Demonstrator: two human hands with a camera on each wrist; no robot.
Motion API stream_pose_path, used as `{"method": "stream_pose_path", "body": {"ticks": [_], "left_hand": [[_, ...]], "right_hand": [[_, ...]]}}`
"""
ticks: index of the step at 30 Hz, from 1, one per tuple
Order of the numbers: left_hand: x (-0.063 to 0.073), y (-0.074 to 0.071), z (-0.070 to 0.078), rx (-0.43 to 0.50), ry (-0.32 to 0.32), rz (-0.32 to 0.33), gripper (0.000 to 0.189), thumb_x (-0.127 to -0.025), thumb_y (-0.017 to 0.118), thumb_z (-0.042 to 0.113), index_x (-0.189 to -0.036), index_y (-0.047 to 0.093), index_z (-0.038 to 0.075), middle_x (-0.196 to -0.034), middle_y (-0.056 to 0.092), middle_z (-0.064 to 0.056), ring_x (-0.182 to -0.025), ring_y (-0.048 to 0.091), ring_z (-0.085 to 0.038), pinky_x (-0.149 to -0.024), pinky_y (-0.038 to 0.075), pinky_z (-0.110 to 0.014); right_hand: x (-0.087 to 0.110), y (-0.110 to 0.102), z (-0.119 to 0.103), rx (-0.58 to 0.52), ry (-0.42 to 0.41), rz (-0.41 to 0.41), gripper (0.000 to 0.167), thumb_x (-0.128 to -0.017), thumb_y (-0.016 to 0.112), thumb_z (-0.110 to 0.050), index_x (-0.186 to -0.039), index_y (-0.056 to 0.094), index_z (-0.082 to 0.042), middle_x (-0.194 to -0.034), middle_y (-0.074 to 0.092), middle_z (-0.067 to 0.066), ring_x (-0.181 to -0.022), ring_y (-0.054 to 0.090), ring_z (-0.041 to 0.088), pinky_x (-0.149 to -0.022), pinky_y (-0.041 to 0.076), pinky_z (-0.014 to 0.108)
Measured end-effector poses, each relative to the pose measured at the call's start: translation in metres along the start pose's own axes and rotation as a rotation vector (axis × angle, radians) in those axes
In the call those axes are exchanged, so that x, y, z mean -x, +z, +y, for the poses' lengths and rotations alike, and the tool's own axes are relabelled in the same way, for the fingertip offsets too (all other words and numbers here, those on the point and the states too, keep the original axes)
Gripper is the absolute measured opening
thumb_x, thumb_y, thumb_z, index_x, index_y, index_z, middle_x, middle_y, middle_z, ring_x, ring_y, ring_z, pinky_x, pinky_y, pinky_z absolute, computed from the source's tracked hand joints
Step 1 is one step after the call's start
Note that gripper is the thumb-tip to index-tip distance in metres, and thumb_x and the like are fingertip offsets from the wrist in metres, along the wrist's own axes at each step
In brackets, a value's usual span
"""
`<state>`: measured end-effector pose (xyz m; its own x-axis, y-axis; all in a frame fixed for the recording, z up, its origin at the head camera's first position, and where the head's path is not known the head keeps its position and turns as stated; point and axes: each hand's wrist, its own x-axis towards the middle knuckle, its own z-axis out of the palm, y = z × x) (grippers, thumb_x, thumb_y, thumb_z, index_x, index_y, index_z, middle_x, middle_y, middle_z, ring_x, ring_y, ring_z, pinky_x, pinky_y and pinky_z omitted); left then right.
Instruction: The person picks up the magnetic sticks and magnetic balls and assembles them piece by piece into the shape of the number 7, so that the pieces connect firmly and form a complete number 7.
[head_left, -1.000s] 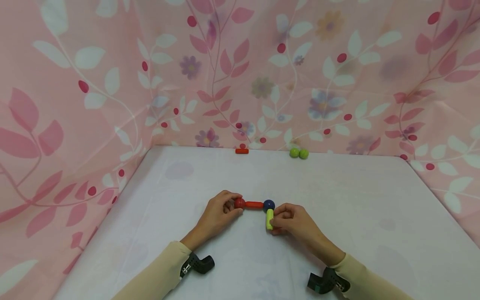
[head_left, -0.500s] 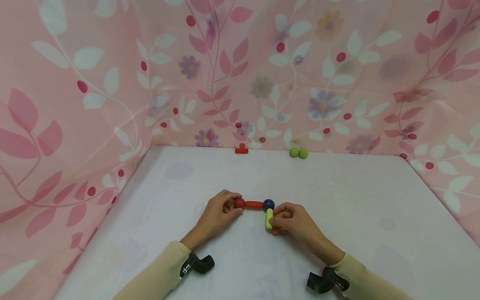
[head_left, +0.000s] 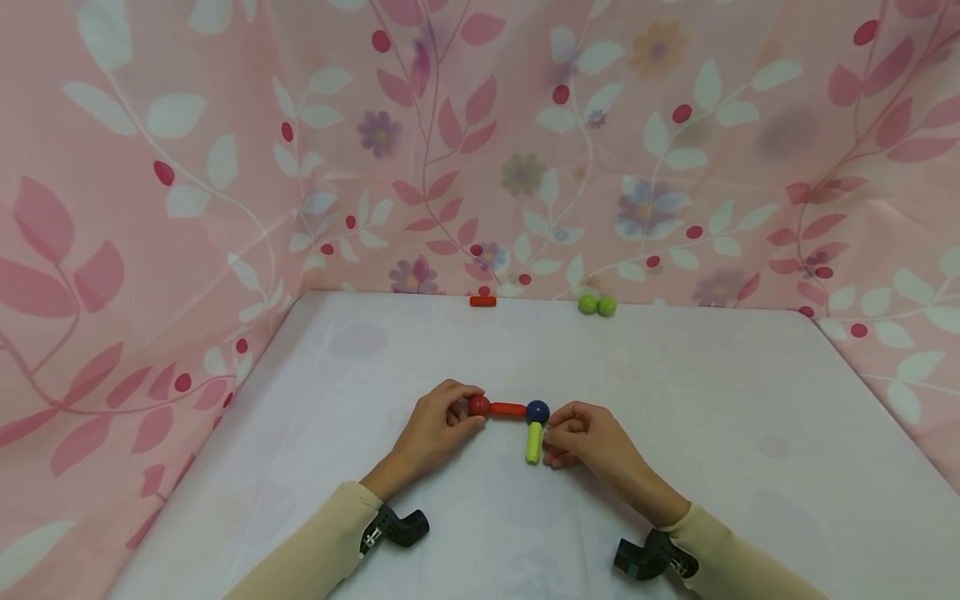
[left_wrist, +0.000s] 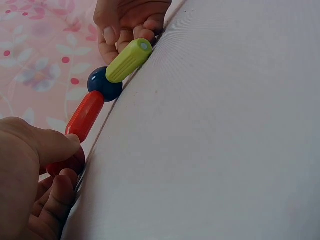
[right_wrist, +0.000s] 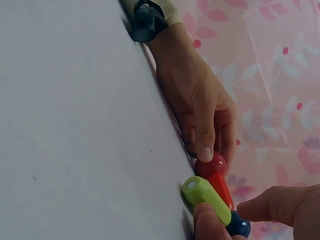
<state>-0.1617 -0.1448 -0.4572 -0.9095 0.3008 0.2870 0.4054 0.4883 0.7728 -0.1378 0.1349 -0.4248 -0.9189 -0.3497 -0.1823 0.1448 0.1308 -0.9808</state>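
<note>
My left hand (head_left: pixel 438 421) pinches a red ball (head_left: pixel 478 406) between thumb and fingers. From that ball a red rod (head_left: pixel 508 410) runs right to a dark blue ball (head_left: pixel 537 411). A yellow-green rod (head_left: pixel 533 443) joins the blue ball and points toward the near side, its pale round end (left_wrist: pixel 144 45) showing in the left wrist view. Right of this rod, my right hand (head_left: pixel 592 442) has loosely bent fingers and does not grip it. The right wrist view shows the right thumb (right_wrist: pixel 270 206) apart from the rod, with a fingertip (right_wrist: pixel 206 217) close beside it.
A second red rod (head_left: pixel 483 302) lies at the far edge of the white-covered table (head_left: pixel 675 375). Two green balls (head_left: pixel 597 305) sit side by side there, farther right. Behind the table hangs a pink floral cloth (head_left: pixel 510 150).
My right fingers have let go of the yellow-green rod and moved slightly right. The rod's near end now swings a little left. The left hand keeps its hold on the red ball.
</note>
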Motion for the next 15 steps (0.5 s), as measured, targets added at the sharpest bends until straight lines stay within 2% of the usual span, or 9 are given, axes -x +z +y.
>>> {"method": "stream_pose_path", "body": {"ticks": [6,15], "left_hand": [[-0.0007,0.0002,0.0,-0.006,0.008,0.005,0.035,-0.091,0.082,0.011,-0.125,0.071,0.009,-0.103,0.061,0.005,-0.079,0.058,-0.011,-0.068,0.051,-0.027],[0.0,0.0009,-0.0002,-0.008,-0.007,0.013,0.034,-0.091,0.082,0.014,-0.124,0.072,0.012,-0.102,0.061,0.006,-0.079,0.057,-0.011,-0.069,0.051,-0.027]], "right_hand": [[-0.0022,-0.0021,0.0025,0.031,-0.018,0.015,0.028,-0.095,0.069,-0.002,-0.115,0.057,0.013,-0.087,0.072,0.022,-0.077,0.072,0.031,-0.071,0.061,0.039],[-0.0035,0.0002,0.0064,0.22,-0.107,0.078,0.025,-0.092,0.075,-0.005,-0.111,0.063,0.007,-0.086,0.073,0.011,-0.072,0.07,0.027,-0.066,0.059,0.036]]}}
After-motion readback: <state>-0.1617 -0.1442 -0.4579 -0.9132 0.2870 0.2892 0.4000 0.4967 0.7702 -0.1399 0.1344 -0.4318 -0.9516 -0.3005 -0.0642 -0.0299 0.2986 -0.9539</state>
